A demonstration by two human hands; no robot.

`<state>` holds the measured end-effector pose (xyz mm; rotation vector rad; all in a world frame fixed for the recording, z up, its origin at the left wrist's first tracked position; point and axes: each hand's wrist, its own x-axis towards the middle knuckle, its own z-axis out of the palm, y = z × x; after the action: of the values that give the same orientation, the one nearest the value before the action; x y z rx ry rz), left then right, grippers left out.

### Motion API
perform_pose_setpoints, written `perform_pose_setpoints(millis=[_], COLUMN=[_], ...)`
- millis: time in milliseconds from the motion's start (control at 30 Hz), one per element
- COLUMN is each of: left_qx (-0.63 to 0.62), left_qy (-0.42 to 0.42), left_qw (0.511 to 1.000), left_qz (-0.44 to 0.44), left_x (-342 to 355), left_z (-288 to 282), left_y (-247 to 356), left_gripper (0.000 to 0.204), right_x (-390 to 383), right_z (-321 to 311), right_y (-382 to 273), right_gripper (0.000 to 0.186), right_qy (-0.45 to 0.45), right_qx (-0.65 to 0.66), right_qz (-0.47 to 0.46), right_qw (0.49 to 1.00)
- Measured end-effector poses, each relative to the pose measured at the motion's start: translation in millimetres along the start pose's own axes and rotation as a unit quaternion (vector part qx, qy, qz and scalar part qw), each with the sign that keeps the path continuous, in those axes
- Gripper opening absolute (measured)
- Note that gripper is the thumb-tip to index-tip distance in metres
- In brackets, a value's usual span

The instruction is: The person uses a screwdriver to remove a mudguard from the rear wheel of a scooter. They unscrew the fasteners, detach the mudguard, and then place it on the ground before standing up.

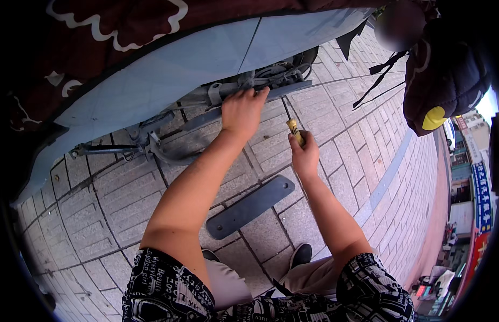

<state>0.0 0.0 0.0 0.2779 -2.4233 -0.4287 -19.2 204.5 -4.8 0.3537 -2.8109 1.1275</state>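
My left hand point(243, 111) reaches to the underside of a light blue body panel point(169, 80). Its fingers curl over a long grey bar point(290, 89) low on the vehicle, and the fingertips are partly hidden. In my right hand point(306, 155) is a screwdriver point(292, 127) with a yellow and black handle, its thin shaft pointing up toward the bar. Below and between my forearms, a dark grey flat strip point(252, 206) with rounded ends and a hole near each end lies on the paving.
Dark mechanical parts point(276, 72) and a wheel show beyond the bar. A metal stand point(153, 145) sticks out at the left. Maroon padded fabric point(131, 24) hangs over the panel; another dark padded piece point(442, 80) hangs at upper right. Shopfronts point(477, 188) line the far right.
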Motion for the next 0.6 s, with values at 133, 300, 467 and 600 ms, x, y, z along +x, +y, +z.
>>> perform_pose_setpoints(millis=[133,300,467,600], left_qx=[0.005,0.004,0.002,0.005], left_qy=[-0.008,-0.025,-0.061,-0.074], left_qw=[1.0,0.999,0.997,0.996], left_qz=[-0.021,-0.027,-0.039,-0.047], left_x=[0,5,9,11], left_z=[-1,-5,-9,-14], left_y=[1,1,2,2], left_gripper=[0.039,0.038,0.038,0.039], right_x=[-3,-2,-1,-1], right_z=[-2,-6,-8,-10], right_y=[-4,-11,-19,-19], right_gripper=[0.032,0.032,0.032,0.033], right_qy=[-0.001,-0.007,-0.01,-0.01], right_qx=[-0.005,-0.007,-0.001,0.0], right_qz=[-0.001,0.011,0.032,0.023], right_qw=[1.0,1.0,0.999,1.0])
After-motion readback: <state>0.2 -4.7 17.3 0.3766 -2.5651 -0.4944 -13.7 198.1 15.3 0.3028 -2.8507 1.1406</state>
